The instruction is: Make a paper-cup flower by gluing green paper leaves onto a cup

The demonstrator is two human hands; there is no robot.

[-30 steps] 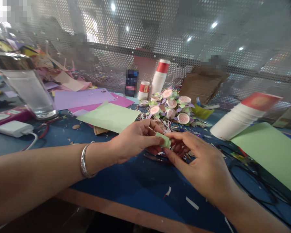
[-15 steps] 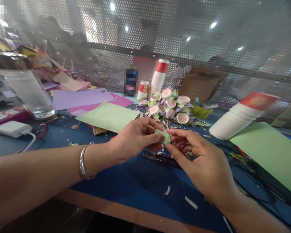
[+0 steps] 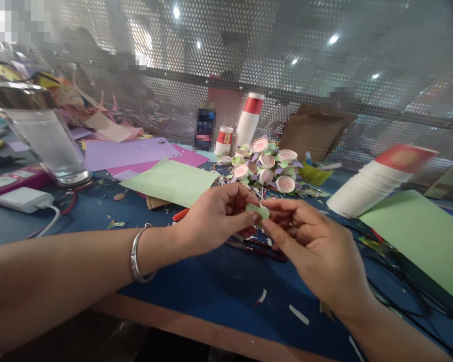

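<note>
Between my two hands is a small folded piece of light green paper (image 3: 257, 210). My left hand (image 3: 222, 213), with a silver bangle on its wrist, pinches the paper's left side between thumb and fingers. Thumb and forefinger of my right hand (image 3: 310, 236) close on the paper's right end. Other fingers curl behind and are partly hidden. Under the hands lies what looks like a pair of scissors (image 3: 266, 250), mostly covered. Beyond them sits a cluster of small paper-cup pieces (image 3: 266, 161) with green and purple paper bits attached.
A green sheet (image 3: 169, 180) and a purple sheet (image 3: 130, 153) lie at the left. A glass water bottle (image 3: 49, 141) and a white charger (image 3: 24, 199) stand farther left. Stacked paper cups (image 3: 366, 183), another green sheet (image 3: 419, 236) and black cables (image 3: 403, 281) are at the right.
My right thumb and forefinger have closed further over the green paper, and less of it shows. Both hands have shifted slightly right in view.
</note>
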